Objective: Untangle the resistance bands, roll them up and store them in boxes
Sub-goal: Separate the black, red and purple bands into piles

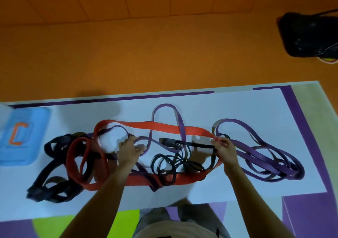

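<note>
- Underfoot, orange floor [146, 54]; white surface [256, 109] edged purple; black bag [309, 34].
- Blue box [23, 137] marked orange "C".
- Tangled bands [182, 180] across white surface; left hand [129, 151] pinching purple band [256, 153], right hand [226, 151] pinching red band [157, 126].

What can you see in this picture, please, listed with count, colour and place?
mat: one, white with purple border, on orange floor.
red band: one, red, mat centre.
purple bands: count unclear, purple, centre to right.
black bands: count unclear, black, left heap, centre coils.
box: one, blue, orange C, left edge.
bag: one, black, floor, far right.
left hand: one, grips purple bands, centre.
right hand: one, pinches red band, right of centre.
</note>
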Tool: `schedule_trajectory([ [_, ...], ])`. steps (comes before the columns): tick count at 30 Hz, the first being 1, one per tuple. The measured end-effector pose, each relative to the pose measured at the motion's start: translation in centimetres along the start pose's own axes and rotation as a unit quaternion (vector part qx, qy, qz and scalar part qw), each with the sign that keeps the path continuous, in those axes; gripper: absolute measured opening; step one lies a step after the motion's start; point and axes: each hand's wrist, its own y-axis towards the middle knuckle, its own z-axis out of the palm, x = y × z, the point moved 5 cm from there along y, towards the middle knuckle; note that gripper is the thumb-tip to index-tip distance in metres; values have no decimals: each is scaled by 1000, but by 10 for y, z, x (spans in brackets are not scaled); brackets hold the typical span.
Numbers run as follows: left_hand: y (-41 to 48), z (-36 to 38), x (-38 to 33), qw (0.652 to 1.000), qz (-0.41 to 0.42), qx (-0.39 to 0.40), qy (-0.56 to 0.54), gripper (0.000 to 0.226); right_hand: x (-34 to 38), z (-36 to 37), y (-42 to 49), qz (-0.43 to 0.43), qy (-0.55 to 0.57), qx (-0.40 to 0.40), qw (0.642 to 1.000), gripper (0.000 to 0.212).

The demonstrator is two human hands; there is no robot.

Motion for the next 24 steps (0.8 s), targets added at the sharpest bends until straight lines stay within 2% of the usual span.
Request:
schedule_trajectory([
  [2,0,-5,11,1000,27,-16,-1,24,2,3,0,-39,-78,-6,996,23],
  [4,2,-13,18,998,26,-41,-48,22,-1,7,0,-53,-173,-30,983,31],
  [7,3,-25,22,985,-6,-53,-166,39,-3,17,-12,-54,-314,-105,942,56],
  [9,6,-26,24,956,-59,-4,-286,52,0,31,-28,-100,-353,-143,919,58],
  [11,8,-27,22,938,-74,57,-333,59,1,48,-40,-168,-374,-149,900,51],
  [13,10,-31,21,947,-60,82,-305,62,0,66,-50,-226,-388,-122,885,40],
  [16,9,-43,18,992,10,63,-109,71,-8,93,-61,-251,-380,-19,890,29],
  [17,7,-47,18,997,27,53,-55,77,-13,101,-66,-236,-375,17,896,32],
  [19,5,-53,22,999,41,33,-1,87,-23,117,-73,-177,-398,68,898,57],
  [21,3,-55,27,998,48,34,22,92,-33,127,-78,-118,-453,85,879,83],
  [24,-2,-53,38,997,36,68,15,83,-37,137,-83,-96,-513,73,850,87],
])
